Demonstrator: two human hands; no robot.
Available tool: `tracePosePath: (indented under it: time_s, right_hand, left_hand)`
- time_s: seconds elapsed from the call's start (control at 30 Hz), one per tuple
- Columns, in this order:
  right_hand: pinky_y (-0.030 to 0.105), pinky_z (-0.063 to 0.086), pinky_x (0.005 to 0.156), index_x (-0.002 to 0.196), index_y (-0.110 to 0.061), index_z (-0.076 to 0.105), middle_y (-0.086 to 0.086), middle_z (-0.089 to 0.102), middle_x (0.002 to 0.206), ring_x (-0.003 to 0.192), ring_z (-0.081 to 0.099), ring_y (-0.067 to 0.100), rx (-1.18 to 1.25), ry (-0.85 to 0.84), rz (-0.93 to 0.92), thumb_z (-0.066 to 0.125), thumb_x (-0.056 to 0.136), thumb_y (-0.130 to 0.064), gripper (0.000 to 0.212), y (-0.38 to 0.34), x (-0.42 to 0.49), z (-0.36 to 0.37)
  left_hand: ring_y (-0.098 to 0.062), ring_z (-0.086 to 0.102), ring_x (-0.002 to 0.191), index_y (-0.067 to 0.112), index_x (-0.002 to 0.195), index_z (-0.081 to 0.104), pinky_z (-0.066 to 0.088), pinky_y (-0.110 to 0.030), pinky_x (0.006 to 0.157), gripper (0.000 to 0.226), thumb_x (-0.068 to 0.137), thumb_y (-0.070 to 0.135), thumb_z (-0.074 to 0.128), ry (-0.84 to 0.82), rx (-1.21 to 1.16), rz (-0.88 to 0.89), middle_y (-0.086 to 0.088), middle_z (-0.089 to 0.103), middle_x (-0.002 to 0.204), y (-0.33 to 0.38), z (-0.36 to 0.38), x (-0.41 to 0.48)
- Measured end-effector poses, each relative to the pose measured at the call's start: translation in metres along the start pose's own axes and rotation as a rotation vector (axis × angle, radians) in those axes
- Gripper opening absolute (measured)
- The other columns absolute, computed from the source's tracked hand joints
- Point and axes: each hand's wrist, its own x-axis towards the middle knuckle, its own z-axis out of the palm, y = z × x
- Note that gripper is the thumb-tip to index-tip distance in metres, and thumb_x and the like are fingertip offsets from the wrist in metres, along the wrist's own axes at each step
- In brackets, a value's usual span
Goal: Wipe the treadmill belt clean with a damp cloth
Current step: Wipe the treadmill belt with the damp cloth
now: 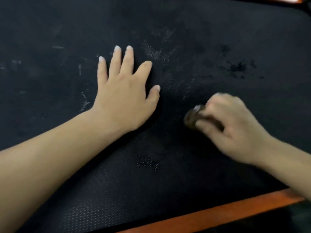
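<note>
Head view: I'm seeing the left grip [124, 98] lying flat at centre, fingers straight and spread, pressing the treadmill belt [50, 27] and holding nothing. The right grip [235, 128] at 4 o'clock is curling round a small brown cloth [191, 117], blurred, touching the belt. I'm judging the cloth soft, light and limp, best bunched in the fingers. The belt is looking textured and grippy, with whitish smears at 9 and 1 o'clock. I'm reading no brand or writing.
</note>
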Motion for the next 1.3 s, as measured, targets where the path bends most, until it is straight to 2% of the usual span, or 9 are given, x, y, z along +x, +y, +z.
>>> tracePosePath:
  time_s: [0.13, 0.37, 0.57, 0.7, 0.8, 0.97, 1.03, 1.17, 1.3]
  right_hand:
    - [0.041, 0.042, 0.07, 0.082, -0.018, 0.05, -0.007, 0.045, 0.081, 0.078, 0.045, 0.016, 0.007, 0.182, 0.271, 0.05, 0.09, -0.044, 0.027, 0.045, 0.015, -0.01]
    - [0.039, 0.038, 0.071, 0.082, -0.025, 0.045, -0.005, 0.045, 0.086, 0.077, 0.044, 0.018, 0.089, -0.093, -0.218, 0.048, 0.096, -0.045, 0.024, 0.008, -0.038, -0.009]
    - [0.048, 0.045, 0.081, 0.087, -0.02, 0.051, 0.005, 0.052, 0.089, 0.088, 0.054, 0.035, -0.013, 0.177, 0.275, 0.045, 0.09, -0.05, 0.031, 0.092, 0.012, -0.026]
    - [0.045, 0.04, 0.073, 0.089, -0.019, 0.055, 0.002, 0.05, 0.089, 0.081, 0.049, 0.026, 0.042, 0.039, -0.055, 0.046, 0.091, -0.048, 0.03, 0.031, -0.038, -0.011]
    - [0.044, 0.041, 0.075, 0.088, -0.02, 0.055, -0.002, 0.048, 0.086, 0.081, 0.048, 0.023, 0.029, -0.016, -0.191, 0.045, 0.093, -0.049, 0.031, 0.046, -0.028, -0.015]
    - [0.047, 0.045, 0.083, 0.092, -0.019, 0.05, 0.008, 0.051, 0.093, 0.09, 0.055, 0.038, -0.032, 0.193, 0.306, 0.051, 0.096, -0.046, 0.027, 0.103, 0.02, -0.023]
    - [0.048, 0.045, 0.076, 0.089, -0.018, 0.052, 0.01, 0.054, 0.09, 0.084, 0.055, 0.037, -0.078, 0.236, 0.202, 0.049, 0.095, -0.05, 0.033, 0.073, 0.001, -0.013]
    - [0.041, 0.038, 0.068, 0.081, -0.019, 0.053, 0.0, 0.048, 0.078, 0.072, 0.048, 0.025, 0.01, 0.075, -0.1, 0.044, 0.096, -0.059, 0.044, 0.03, -0.031, -0.007]
    - [0.043, 0.044, 0.077, 0.088, -0.021, 0.051, 0.002, 0.052, 0.087, 0.085, 0.057, 0.033, -0.121, 0.208, 0.133, 0.046, 0.095, -0.06, 0.039, 0.094, 0.042, -0.019]
  left_hand:
    - [-0.03, -0.004, 0.156, 0.029, 0.15, 0.036, -0.007, -0.058, 0.121, 0.055, 0.101, 0.052, 0.037, -0.058, -0.105, -0.149, -0.013, 0.01, 0.169, 0.038, 0.005, 0.023]
    - [-0.032, -0.002, 0.156, 0.026, 0.152, 0.031, -0.004, -0.059, 0.123, 0.06, 0.1, 0.056, 0.033, 0.025, 0.049, -0.248, -0.015, 0.009, 0.168, 0.062, 0.025, 0.02]
    - [-0.03, 0.0, 0.156, 0.034, 0.157, 0.029, -0.004, -0.053, 0.124, 0.058, 0.103, 0.056, 0.03, -0.039, 0.072, -0.144, -0.008, 0.011, 0.169, 0.07, 0.02, 0.015]
    - [-0.031, -0.004, 0.156, 0.029, 0.151, 0.034, -0.008, -0.057, 0.122, 0.058, 0.102, 0.058, 0.029, -0.064, 0.017, -0.275, -0.012, 0.01, 0.169, 0.087, 0.021, 0.025]
    - [-0.03, -0.004, 0.156, 0.027, 0.149, 0.037, -0.008, -0.058, 0.122, 0.057, 0.101, 0.058, 0.031, -0.017, 0.001, -0.296, -0.013, 0.011, 0.169, 0.092, 0.028, 0.025]
    - [-0.032, -0.001, 0.156, 0.023, 0.146, 0.036, -0.005, -0.06, 0.122, 0.057, 0.101, 0.058, 0.028, 0.018, 0.03, -0.285, -0.015, 0.013, 0.167, 0.092, 0.033, 0.023]
    - [-0.034, 0.0, 0.155, 0.021, 0.145, 0.035, -0.003, -0.061, 0.122, 0.058, 0.1, 0.057, 0.027, 0.024, 0.058, -0.276, -0.017, 0.013, 0.167, 0.093, 0.033, 0.024]
    - [-0.035, 0.002, 0.155, 0.02, 0.144, 0.036, -0.001, -0.063, 0.121, 0.057, 0.1, 0.055, 0.027, 0.038, 0.079, -0.281, -0.019, 0.014, 0.166, 0.094, 0.033, 0.024]
    - [-0.035, 0.001, 0.155, 0.02, 0.145, 0.036, -0.002, -0.062, 0.122, 0.056, 0.101, 0.054, 0.028, 0.039, 0.057, -0.274, -0.019, 0.014, 0.166, 0.093, 0.034, 0.024]
